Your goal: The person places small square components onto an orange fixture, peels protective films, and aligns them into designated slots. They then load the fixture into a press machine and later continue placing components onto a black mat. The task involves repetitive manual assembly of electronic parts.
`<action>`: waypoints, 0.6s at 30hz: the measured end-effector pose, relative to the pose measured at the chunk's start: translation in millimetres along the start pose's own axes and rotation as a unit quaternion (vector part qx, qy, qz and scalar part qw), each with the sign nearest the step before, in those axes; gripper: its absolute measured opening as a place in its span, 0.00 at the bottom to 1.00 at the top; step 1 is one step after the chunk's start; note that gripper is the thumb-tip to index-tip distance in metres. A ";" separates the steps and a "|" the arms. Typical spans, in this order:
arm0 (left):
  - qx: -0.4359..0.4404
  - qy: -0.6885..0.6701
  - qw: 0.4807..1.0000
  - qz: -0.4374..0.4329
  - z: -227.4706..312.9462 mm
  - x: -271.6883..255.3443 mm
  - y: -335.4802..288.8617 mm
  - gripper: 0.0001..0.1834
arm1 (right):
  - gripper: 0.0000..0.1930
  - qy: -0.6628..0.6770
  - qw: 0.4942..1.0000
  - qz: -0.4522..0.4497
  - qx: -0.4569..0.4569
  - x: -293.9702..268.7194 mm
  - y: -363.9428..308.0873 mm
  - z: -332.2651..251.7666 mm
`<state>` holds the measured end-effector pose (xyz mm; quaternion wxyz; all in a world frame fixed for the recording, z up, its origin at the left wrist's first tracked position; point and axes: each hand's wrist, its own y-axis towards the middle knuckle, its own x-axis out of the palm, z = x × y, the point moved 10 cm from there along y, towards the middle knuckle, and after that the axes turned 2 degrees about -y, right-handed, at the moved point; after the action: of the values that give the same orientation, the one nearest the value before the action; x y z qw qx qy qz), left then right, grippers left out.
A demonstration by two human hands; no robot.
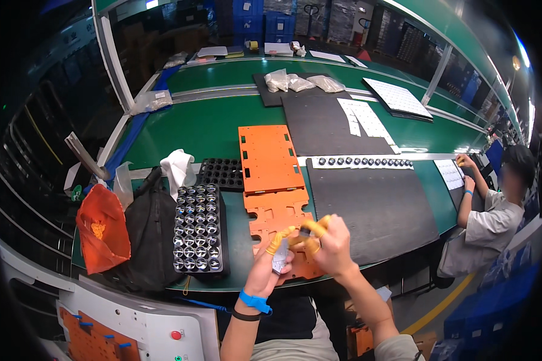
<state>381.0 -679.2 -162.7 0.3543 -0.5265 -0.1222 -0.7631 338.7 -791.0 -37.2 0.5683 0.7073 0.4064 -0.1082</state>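
My left hand [264,268], with yellow finger cots and a blue wrist strap, is closed on a small pale flat piece [280,257] with dark marks. Close beside it, my right hand [332,245], also in yellow finger cots, pinches a small dark part [305,231]; blur hides its exact shape. Both hands are over the near end of an orange hinged fixture [271,157], whose lower plate has cutouts. To the left, a black tray [224,253] bears rows of shiny round black parts [197,228].
Left of the tray are a black bag [149,231] and an orange pouch [102,240] with yellow bits inside. A black mat [373,210] lies right, with a white strip of round parts [364,163] along its far edge. Another person [491,210] works at the far right.
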 end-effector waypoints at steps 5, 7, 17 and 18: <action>0.041 0.071 0.997 0.010 5.9 -8.3 8.5 0.26 | 0.15 0.025 0.964 -0.084 0.253 22.1 5.5 103.0; 0.036 0.050 0.998 0.013 5.1 -13.3 10.7 0.25 | 0.17 0.050 0.926 -0.159 0.338 42.0 -4.1 131.3; 0.026 0.002 1.000 0.016 0.4 -21.6 11.0 0.22 | 0.23 0.167 0.784 -0.404 0.440 112.0 -24.8 162.8; 0.025 0.001 0.999 0.023 1.2 -21.6 10.4 0.22 | 0.23 0.152 0.779 -0.428 0.432 114.5 -22.3 161.9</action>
<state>393.0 -677.0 -183.3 0.3852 -0.5194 -0.1291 -0.7518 447.1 -883.1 -177.2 0.0287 0.6387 0.6594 -0.3955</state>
